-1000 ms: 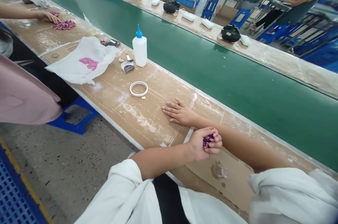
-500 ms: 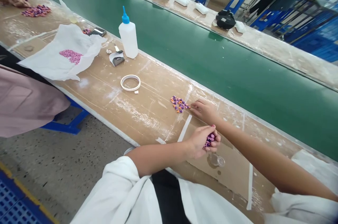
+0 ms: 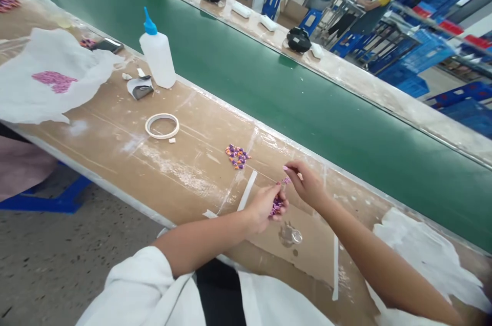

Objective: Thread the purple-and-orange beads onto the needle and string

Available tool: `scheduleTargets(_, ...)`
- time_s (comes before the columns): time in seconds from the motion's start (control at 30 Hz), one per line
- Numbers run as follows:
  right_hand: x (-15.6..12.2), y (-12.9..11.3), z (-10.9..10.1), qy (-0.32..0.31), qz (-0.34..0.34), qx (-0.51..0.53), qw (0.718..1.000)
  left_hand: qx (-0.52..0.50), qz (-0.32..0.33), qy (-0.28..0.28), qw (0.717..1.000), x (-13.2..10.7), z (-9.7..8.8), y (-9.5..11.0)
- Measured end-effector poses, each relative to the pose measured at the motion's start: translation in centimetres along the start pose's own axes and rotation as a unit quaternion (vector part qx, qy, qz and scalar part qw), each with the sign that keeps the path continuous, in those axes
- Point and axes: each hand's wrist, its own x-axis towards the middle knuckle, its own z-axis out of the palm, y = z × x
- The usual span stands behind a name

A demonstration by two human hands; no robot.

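Observation:
Small purple-and-pink patterned pieces (image 3: 275, 207) are cupped in my left hand (image 3: 261, 209), its fingers curled round them. At its thumb tip shows a small pink speckled bit (image 3: 286, 181); I cannot tell which hand bears it. My right hand (image 3: 307, 185) is just above and to the right, thumb and forefinger brought together at the tips, and whatever they pinch is too small to name. On the table, left of my hands, lies a flat cluster of purple, orange and white pieces (image 3: 237, 156). A small clear round dish (image 3: 295, 236) sits on cardboard below my hands.
Farther left are a tape roll (image 3: 162, 126), a white bottle with a blue nozzle (image 3: 157, 57) and white paper bearing pink pieces (image 3: 23, 103). A green conveyor belt (image 3: 238, 64) runs behind the table. Crumpled white sheeting (image 3: 418, 249) lies at right. People sit beyond the belt.
My right hand has left the purple and orange cluster and come back above my left hand. The view has turned to the right, so the table things appear farther left.

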Motion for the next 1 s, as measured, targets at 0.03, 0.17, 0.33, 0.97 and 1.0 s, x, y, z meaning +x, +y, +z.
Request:
scheduleTargets(0.03,-1.0,-0.7,-1.0,0.018,-0.015,0.016,1.000,0.008,-0.002,-0.002,1.000,0.0,0.1,0.0)
scheduleTargets(0.17,-4.5,-3.6,-3.0,0.029,-0.060,0.036,0.997,0.052,0.001,-0.038,0.998,0.2,0.0,-0.5)
scheduleTargets(0.33,-7.4,-5.1,-2.5,0.062,0.000,0.067,0.996,0.169,0.007,-0.106,0.980,0.6,-0.5,-0.9)
scheduleTargets(0.97,-7.6,-2.9,-0.1,0.080,0.255,0.142,0.953,0.037,-0.003,-0.083,0.996,0.9,-0.4,-0.7)
scheduleTargets(1.0,-7.4,-1.9,0.2,0.082,0.286,0.113,0.948,0.033,-0.002,-0.080,0.996,0.8,-0.3,-0.6)
